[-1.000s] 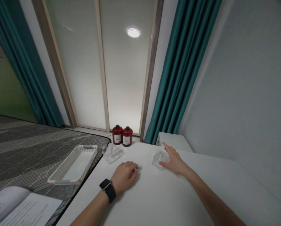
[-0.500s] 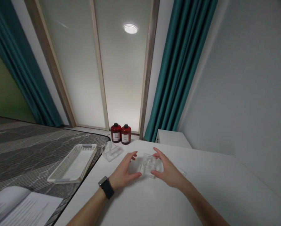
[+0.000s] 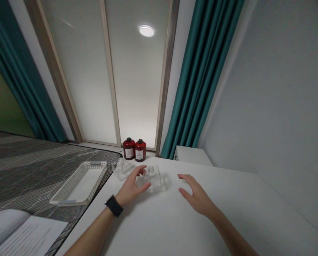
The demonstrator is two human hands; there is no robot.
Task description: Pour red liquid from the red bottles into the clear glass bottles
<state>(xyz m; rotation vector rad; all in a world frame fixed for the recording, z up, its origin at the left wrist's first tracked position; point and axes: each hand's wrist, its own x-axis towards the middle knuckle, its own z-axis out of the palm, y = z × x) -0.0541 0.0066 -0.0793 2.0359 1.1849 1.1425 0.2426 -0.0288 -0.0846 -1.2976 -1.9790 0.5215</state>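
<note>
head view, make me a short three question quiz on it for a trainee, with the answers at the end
1. Which thing is nearest the fingers of the left hand?
A) the white basket
B) a clear item
C) the open book
2. True or false: the right hand is open and apart from the clear item.
3. Fill in the number: ___ red bottles stand side by side.

Key: 1. B; 2. true; 3. two.

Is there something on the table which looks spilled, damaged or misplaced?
No spill or damage shows. Only the clear item nearest the red bottles looks slightly odd, lying right by the edge of the table.
</note>
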